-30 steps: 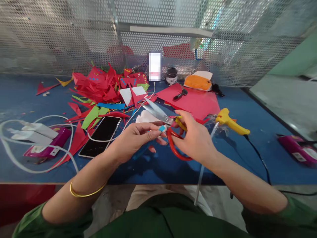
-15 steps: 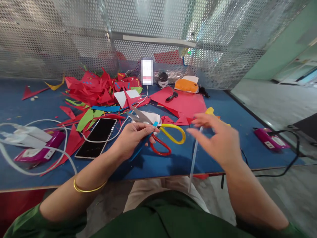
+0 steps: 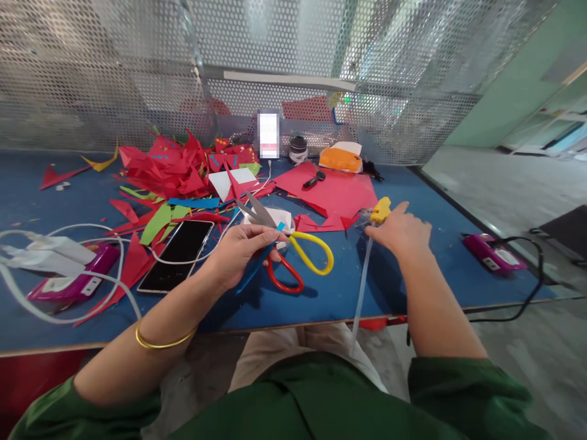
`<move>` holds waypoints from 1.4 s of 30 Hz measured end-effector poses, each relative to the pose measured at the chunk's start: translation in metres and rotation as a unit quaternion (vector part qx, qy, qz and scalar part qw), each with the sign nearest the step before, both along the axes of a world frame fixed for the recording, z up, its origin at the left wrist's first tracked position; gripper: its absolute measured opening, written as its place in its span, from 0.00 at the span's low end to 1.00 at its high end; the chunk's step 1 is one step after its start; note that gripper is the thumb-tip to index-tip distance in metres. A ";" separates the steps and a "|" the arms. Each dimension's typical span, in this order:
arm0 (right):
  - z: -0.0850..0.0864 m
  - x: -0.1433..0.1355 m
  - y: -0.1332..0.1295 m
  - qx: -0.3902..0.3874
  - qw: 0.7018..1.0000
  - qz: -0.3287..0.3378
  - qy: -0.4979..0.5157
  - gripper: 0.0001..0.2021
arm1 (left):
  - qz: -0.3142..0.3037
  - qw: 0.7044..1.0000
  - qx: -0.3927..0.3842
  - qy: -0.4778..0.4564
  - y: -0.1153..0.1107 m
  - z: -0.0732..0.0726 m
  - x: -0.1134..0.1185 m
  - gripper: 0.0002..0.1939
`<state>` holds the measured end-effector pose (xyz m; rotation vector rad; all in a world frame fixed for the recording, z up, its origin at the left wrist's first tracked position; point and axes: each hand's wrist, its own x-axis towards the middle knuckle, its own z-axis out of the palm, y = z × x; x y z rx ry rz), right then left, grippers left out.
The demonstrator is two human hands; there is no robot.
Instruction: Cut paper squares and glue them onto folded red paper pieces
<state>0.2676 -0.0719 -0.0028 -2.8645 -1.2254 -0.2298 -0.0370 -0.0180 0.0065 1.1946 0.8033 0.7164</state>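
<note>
My left hand (image 3: 245, 250) grips a pair of scissors (image 3: 312, 252) with one yellow and one red handle loop. The blades lie partly apart and point up and to the left. A blue strip (image 3: 254, 269) is held in the same fingers, with its end at the scissors' pivot. At the right, my right hand (image 3: 401, 232) is around a yellow glue gun (image 3: 380, 209), its fingers hiding the handle. From the gun a long translucent glue stick (image 3: 362, 287) runs down past the table edge.
A phone (image 3: 177, 256) with a white cable lies left of my left hand. Cut paper (image 3: 169, 165) is heaped behind. Red sheets (image 3: 339, 189) carry a small black tool (image 3: 314, 179). Purple power strips lie left and right (image 3: 495, 253); a bright screen (image 3: 269, 131) stands at the back.
My right hand has moved from above the glue stick onto the glue gun and closed around it. My left hand still holds the scissors and blue strip, the handles tilted slightly lower.
</note>
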 end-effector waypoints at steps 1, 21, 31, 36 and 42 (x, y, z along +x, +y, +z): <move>0.001 0.003 0.001 -0.014 1.000 0.006 -0.004 0.52 | 0.000 1.000 0.000 0.001 0.000 0.000 0.000 0.12; 0.021 0.075 -0.012 -0.109 0.961 0.254 -0.015 0.33 | -0.002 1.000 -0.016 -0.002 -0.002 0.002 0.000 0.11; 0.062 0.033 -0.031 0.018 0.924 0.372 -0.094 0.29 | -0.001 0.999 -0.019 -0.028 -0.005 0.001 0.000 0.09; 0.069 -0.064 -0.044 0.135 0.842 0.521 0.013 0.19 | 0.020 0.999 -0.036 -0.024 -0.006 0.000 0.001 0.09; 0.026 -0.154 -0.056 0.104 0.885 0.454 -0.020 0.44 | 0.030 0.998 -0.032 -0.053 -0.004 -0.001 -0.001 0.07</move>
